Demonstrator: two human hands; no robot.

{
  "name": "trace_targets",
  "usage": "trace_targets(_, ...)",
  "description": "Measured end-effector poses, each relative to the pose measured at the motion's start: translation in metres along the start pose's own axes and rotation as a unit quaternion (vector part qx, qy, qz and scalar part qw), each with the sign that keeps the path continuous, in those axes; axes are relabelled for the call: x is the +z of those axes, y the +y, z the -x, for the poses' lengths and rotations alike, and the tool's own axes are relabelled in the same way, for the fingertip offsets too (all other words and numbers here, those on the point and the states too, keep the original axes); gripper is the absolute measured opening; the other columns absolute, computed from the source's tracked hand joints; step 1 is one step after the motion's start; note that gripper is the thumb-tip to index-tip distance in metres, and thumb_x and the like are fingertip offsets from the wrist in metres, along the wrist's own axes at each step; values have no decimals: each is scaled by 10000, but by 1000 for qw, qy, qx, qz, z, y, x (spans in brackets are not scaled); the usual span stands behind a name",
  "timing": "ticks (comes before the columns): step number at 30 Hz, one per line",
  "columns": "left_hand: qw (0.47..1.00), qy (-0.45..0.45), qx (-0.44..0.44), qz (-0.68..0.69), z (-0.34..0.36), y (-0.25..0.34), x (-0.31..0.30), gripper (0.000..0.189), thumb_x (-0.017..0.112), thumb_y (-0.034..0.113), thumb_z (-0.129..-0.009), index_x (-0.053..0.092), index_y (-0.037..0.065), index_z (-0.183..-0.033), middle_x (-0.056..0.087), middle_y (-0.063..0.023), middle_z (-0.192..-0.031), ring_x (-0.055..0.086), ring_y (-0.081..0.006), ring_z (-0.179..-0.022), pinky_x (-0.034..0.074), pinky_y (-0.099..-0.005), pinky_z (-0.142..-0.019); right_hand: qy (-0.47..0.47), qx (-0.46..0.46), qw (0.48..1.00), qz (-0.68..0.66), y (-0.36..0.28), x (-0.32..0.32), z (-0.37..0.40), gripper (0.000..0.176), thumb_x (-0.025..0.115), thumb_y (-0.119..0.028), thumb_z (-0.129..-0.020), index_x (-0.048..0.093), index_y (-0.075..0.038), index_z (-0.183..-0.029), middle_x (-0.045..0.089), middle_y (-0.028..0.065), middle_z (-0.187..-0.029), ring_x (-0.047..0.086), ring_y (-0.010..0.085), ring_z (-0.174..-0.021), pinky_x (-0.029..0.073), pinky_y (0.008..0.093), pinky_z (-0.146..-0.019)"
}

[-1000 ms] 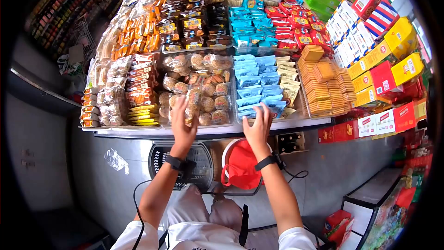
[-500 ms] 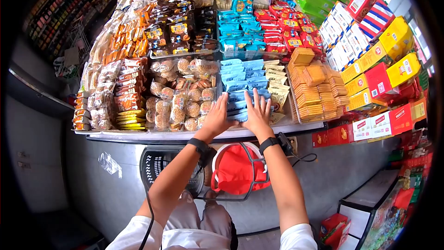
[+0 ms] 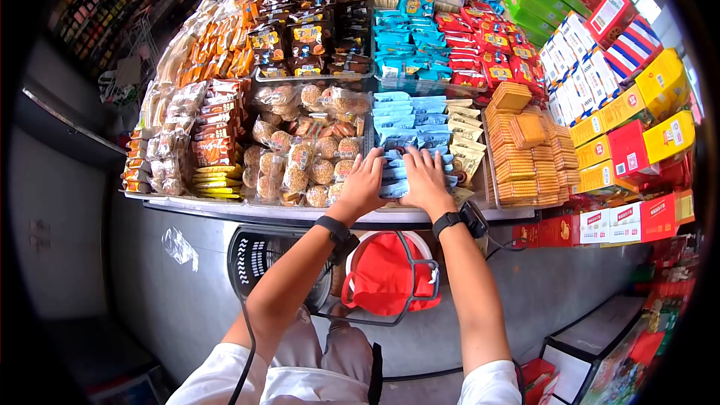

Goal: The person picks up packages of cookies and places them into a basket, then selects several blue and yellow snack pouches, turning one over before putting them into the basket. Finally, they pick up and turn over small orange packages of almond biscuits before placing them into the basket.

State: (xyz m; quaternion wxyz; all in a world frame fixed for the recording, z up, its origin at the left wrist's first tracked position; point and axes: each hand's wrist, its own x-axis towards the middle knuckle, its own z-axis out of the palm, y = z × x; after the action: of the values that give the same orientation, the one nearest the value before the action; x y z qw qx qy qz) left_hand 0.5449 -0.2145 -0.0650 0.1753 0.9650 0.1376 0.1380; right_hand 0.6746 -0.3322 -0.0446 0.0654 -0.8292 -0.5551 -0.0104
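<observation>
Rows of light-blue snack packets fill a section at the front of the display. My left hand rests at the left edge of the nearest packets, fingers stretched forward, beside the clear-wrapped sesame-coated balls. My right hand lies over the right part of the same rows, its fingers stretched out and slightly bent. Between the two hands some blue packets show. Cream-coloured packets stand just right of my right hand. My palms hide whatever is beneath them.
Stacked square crackers fill the tray on the right. Behind are teal packets, red packets and dark-brown packets. Below the counter edge stand a black basket and a white bucket with red cloth.
The view has shifted, so the display sits further right. My right hand's fingers are less spread and more bent. Both hands remain at the front light-blue packets.
</observation>
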Motion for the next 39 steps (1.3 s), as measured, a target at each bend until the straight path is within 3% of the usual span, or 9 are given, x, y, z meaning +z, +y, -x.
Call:
trace_targets(2,1000,10,8,22,0,-2,0,813,807,354,-573,430,-17,-1190,424,-172,-1310,350,-313,-1290,286,-471,-1064,-15,-5,1000,-2,-1,0,-2,876,844,-277,-446,436,-84,-1197,508,134,-1172,462,291,-1148,247,511,-1062)
trace_targets(9,998,24,-12,49,-4,-4,5,803,838,332,-537,433,-8,-1142,462,-237,-1251,402,-350,-1244,292,-487,-1053,-120,-22,992,21,-1,-11,-25,922,858,-301,-416,433,-69,-1201,533,147,-1100,542,316,-1019,412,431,-883)
trace_targets(12,998,19,-4,59,-4,-4,3,767,837,312,-541,429,11,-1116,478,-230,-1217,412,-365,-1225,293,-494,-1048,-84,-52,995,-31,3,-5,-27,885,850,-299,-409,440,-15,-1141,537,166,-1120,548,342,-1016,412,430,-893)
trace_targets(15,995,-2,-27,95,-4,-1,-3,711,815,248,-571,412,24,-1112,524,-148,-1138,513,-328,-1098,308,-498,-1036,-151,-16,984,-88,3,-12,-30,847,842,-280,-433,427,1,-1116,543,194,-1098,553,368,-992,422,428,-881)
trace_targets(21,973,13,-44,226,1,2,-16,659,780,164,-628,388,23,-1139,552,-161,-1064,534,-361,-1041,444,-421,-874,-25,-41,988,-147,5,-24,-14,796,824,-282,-454,441,0,-1093,526,200,-1041,586,391,-911,484,437,-803)
trace_targets(23,971,-9,-66,229,2,5,-16,689,772,134,-639,365,13,-1181,516,-190,-1113,522,-388,-1042,471,-400,-797,-66,-21,987,-144,5,-19,-14,797,824,-280,-459,440,1,-1098,519,204,-1064,589,396,-911,491,442,-796)
trace_targets(29,978,21,-65,196,7,5,5,739,749,97,-651,341,30,-1262,465,-213,-1222,507,-405,-1079,453,-410,-877,-170,48,975,-133,-5,-11,-24,896,830,-229,-461,368,-7,-1196,479,213,-1242,581,392,-994,493,437,-844)
trace_targets(37,958,52,-88,268,-11,9,-11,581,730,1,-624,495,17,-1155,595,-182,-1055,578,-348,-1009,474,-372,-856,-85,109,934,-328,2,-7,-18,774,724,-147,-518,436,-53,-1230,541,228,-1168,541,392,-1065,455,409,-884)
trace_targets(39,945,118,3,306,-14,11,-25,592,742,-8,-633,501,17,-1174,612,-160,-1062,596,-279,-999,486,-342,-836,-10,85,917,-391,7,-13,-20,747,721,-154,-525,458,-46,-1216,559,242,-1135,558,372,-1049,452,384,-887)
